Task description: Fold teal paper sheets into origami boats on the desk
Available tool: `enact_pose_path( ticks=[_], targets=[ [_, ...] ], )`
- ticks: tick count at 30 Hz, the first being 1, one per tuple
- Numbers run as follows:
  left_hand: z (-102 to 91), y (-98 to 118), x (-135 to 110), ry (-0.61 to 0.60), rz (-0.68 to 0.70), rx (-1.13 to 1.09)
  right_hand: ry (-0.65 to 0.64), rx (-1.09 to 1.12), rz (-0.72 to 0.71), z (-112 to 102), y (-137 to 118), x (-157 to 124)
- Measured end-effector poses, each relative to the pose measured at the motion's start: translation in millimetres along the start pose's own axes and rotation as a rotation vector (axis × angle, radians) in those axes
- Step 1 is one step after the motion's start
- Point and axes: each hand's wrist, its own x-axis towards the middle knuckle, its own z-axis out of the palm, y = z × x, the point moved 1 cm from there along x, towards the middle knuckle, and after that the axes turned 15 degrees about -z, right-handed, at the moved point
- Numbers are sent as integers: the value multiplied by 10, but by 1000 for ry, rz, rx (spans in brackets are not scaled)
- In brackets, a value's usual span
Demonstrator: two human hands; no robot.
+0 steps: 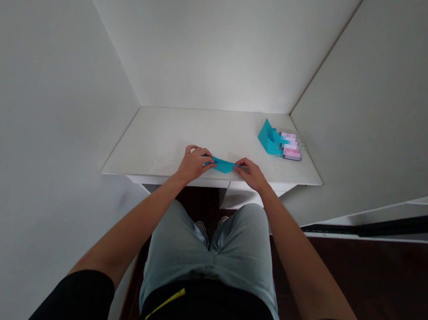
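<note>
Folded blue paper [223,165], flat on the white desk [159,139] close to its front edge and about midway along it. Long and narrow, with the long axis set left to right, parallel to that front edge, one tapering end pointing at each hand. Left hand [193,163] curled nearly closed, fingertips pinching the paper's left end against the desktop. Right hand [251,173] half closed, fingers bent down onto the right end and gripping it, wrist just over the desk's front edge. At the desk's far right corner, well apart from the hands, a second blue paper shape [269,138], standing up in a point, touching a blurred pink item [293,147]. Desktop plain matte white, fitted into an alcove of white walls [22,93] at left, back and right. Beneath the desk's front edge, light jeans [223,250] and dark wooden floor [381,289].
</note>
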Motion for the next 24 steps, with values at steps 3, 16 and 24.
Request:
enact_pose_path(
  ticks=[3, 16, 24],
  targets=[
    [-29, -34, -24, 110, -82, 5, 18, -14, 39, -21, -15, -5],
    [378, -358, -328, 230, -495, 152, 184, 8, 117, -31, 10, -80],
    [391, -330, -294, 159, -500, 179, 338, -234, 121, -703, 181, -108]
  ],
)
